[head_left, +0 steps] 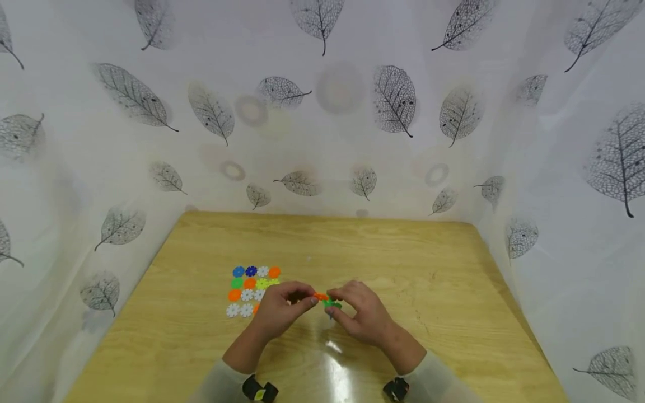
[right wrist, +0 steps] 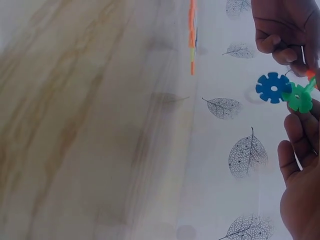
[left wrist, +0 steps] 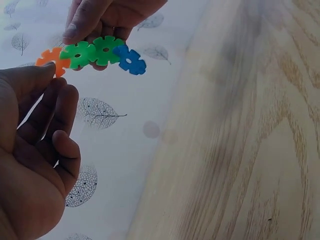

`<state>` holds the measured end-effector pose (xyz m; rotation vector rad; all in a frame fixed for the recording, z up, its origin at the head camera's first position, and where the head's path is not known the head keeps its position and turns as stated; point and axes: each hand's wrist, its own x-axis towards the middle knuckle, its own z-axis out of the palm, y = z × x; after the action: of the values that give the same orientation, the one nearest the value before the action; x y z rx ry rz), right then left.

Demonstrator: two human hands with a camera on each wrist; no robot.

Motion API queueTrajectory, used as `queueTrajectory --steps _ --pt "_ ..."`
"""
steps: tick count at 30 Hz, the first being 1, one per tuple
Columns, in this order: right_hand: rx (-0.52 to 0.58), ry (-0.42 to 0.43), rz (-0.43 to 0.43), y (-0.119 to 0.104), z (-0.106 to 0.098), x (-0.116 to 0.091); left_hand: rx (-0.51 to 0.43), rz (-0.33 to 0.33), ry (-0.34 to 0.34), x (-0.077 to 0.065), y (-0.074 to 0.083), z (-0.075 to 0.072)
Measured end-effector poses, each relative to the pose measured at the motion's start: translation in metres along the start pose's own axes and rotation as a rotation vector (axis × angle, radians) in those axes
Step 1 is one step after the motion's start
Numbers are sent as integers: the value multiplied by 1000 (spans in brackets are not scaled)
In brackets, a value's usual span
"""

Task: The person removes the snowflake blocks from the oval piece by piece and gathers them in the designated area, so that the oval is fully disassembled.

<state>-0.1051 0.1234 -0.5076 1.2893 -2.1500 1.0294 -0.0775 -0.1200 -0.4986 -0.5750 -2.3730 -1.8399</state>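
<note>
My left hand [head_left: 280, 309] pinches an orange notched plastic disc [left wrist: 53, 61] between thumb and forefinger. The disc meets the end of a short chain: a green disc [left wrist: 79, 55], a second green disc [left wrist: 107, 50] and a blue disc [left wrist: 132, 61] at the far end. My right hand [head_left: 364, 313] holds the green part of the chain between thumb and fingers. In the right wrist view the blue disc [right wrist: 273, 88] sticks out past the fingers. Whether the orange disc is fully slotted into the green one, I cannot tell.
To the left on the wooden table [head_left: 191, 268] lie several loose discs in rows, among them a dark blue disc [head_left: 251, 271], a white disc [head_left: 233, 310] and a yellow disc [head_left: 261, 284]. My left hand covers part of them. A leaf-patterned curtain [head_left: 322, 140] surrounds the table.
</note>
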Motion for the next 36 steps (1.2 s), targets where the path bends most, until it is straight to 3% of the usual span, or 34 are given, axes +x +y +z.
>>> queueTrajectory --steps 6,11,27,32,36 --pt "20 23 34 -1 5 -2 -23 20 23 -1 -1 4" --pt "10 59 -11 0 6 1 -24 30 34 -1 -1 5" --pt "2 85 -53 0 4 7 66 193 126 1 -2 8" --pt "-3 73 -78 -1 3 8 61 194 129 -1 -1 5" --pt "-29 76 -72 3 -1 0 -7 124 197 -5 2 -16"
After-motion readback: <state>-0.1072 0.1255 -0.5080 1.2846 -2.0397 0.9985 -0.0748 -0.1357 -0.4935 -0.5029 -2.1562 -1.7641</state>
